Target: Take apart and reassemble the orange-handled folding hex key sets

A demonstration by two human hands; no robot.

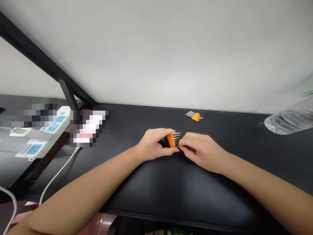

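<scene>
One fan-shaped orange plastic holder (171,140) carrying a row of slim silvery metal rods (176,136) sits in the left hand (152,144), its grip pinching the holder between the thumb below and the fingers above. Those rods stick out from the grip's right side, while darker ends show in the hollow between thumb and palm. Just beside them, the right hand (202,150) has its thumb and fingertips drawn close together at the end of the lowest rod; whether that grip is pinching the rod cannot be told. Both grips are over the black tabletop (171,192). Beyond the right grip, near the wall side, lies a second orange plastic holder (196,117) with metal rods of its own pointing left. Well to the right of the right grip is a clear ribbed plastic bottle (285,124). Left of the left grip comes a pixelated flat object (91,128) with a white cable (55,178) at its near end, and farther left a white power strip (53,138) with blue sockets. Behind everything, past both grips, rises a plain pale grey wall (171,58).
</scene>
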